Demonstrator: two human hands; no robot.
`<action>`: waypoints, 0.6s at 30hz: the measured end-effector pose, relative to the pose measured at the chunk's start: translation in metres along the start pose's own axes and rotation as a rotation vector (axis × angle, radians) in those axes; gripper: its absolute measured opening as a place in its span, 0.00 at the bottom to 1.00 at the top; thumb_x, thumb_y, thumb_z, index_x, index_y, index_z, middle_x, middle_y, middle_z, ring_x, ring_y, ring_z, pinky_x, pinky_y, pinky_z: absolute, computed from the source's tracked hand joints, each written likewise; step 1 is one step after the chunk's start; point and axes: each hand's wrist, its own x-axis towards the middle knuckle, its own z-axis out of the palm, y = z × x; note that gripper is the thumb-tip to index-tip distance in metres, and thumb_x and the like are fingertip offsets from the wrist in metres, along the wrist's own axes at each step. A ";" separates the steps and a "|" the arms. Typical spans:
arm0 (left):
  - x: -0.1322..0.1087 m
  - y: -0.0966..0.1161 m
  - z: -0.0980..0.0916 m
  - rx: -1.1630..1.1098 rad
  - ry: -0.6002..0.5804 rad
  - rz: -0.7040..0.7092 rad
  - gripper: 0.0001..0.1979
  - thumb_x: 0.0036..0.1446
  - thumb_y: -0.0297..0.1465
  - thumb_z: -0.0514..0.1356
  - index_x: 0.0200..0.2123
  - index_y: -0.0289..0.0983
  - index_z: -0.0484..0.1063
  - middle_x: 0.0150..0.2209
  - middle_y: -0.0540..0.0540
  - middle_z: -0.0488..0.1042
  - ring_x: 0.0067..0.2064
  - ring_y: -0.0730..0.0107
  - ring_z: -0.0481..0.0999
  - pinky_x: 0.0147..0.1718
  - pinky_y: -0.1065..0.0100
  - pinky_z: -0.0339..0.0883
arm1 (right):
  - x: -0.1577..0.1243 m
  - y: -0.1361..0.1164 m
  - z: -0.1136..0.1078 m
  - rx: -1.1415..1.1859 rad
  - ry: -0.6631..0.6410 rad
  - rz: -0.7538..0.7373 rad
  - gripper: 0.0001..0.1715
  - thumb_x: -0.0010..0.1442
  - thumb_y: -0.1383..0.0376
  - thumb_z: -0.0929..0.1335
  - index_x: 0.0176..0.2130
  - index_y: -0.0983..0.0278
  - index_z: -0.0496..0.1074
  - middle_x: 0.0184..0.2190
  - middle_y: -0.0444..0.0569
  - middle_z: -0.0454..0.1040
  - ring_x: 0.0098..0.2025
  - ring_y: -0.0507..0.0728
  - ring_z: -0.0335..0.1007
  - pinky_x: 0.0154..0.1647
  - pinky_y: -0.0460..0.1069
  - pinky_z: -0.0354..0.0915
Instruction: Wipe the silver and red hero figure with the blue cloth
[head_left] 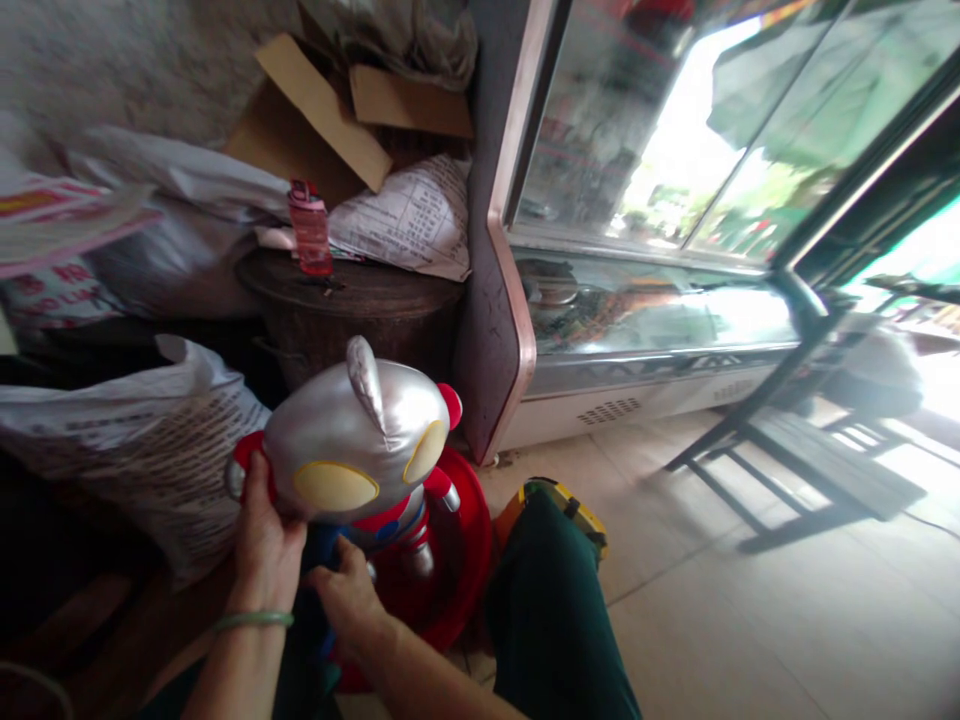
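A silver plush toy point(360, 430) with yellow eyes and red ears stands tilted over a red plastic basin point(469, 540), its small red, blue and silver body hanging inside the rim. My left hand point(264, 535), with a green bangle on the wrist, grips the side of the toy's head by the red ear. Just below the head, my right hand point(349, 590) is closed beside a blue piece of material point(324, 548). What its fingers hold is mostly hidden.
A pink water bottle point(311, 235) and a set of keys sit on a dark round lid point(274, 285) behind the toy. Printed sacks point(180, 430) crowd the left, with an opened cardboard box point(322, 110) behind. A glass display cabinet point(517, 330) and wooden stool point(832, 465) stand right. My knee is beside the basin.
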 end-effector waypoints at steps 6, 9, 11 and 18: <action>0.000 0.004 0.001 -0.016 0.020 0.010 0.25 0.73 0.44 0.54 0.67 0.42 0.69 0.66 0.48 0.71 0.68 0.58 0.68 0.68 0.52 0.63 | -0.003 -0.003 -0.062 0.152 0.123 0.170 0.35 0.39 0.71 0.73 0.50 0.60 0.77 0.30 0.41 0.81 0.32 0.57 0.77 0.34 0.49 0.71; -0.002 0.008 0.002 -0.016 0.019 -0.008 0.23 0.73 0.44 0.53 0.65 0.43 0.71 0.65 0.49 0.73 0.68 0.59 0.69 0.67 0.52 0.65 | -0.010 0.004 -0.102 0.216 0.212 0.209 0.24 0.47 0.72 0.71 0.46 0.62 0.76 0.27 0.41 0.78 0.30 0.55 0.76 0.34 0.48 0.71; -0.003 0.009 0.001 -0.014 0.012 -0.019 0.21 0.73 0.44 0.54 0.62 0.45 0.74 0.64 0.51 0.74 0.67 0.61 0.70 0.64 0.56 0.69 | -0.012 0.011 -0.124 0.245 0.266 0.248 0.12 0.57 0.71 0.71 0.43 0.64 0.75 0.26 0.41 0.75 0.28 0.53 0.74 0.35 0.48 0.71; -0.010 0.005 -0.003 -0.011 0.001 -0.003 0.17 0.72 0.44 0.55 0.54 0.47 0.80 0.60 0.52 0.77 0.65 0.61 0.73 0.54 0.64 0.78 | 0.012 0.025 -0.137 0.241 0.282 0.257 0.17 0.71 0.56 0.70 0.51 0.66 0.74 0.45 0.49 0.78 0.40 0.55 0.77 0.40 0.52 0.77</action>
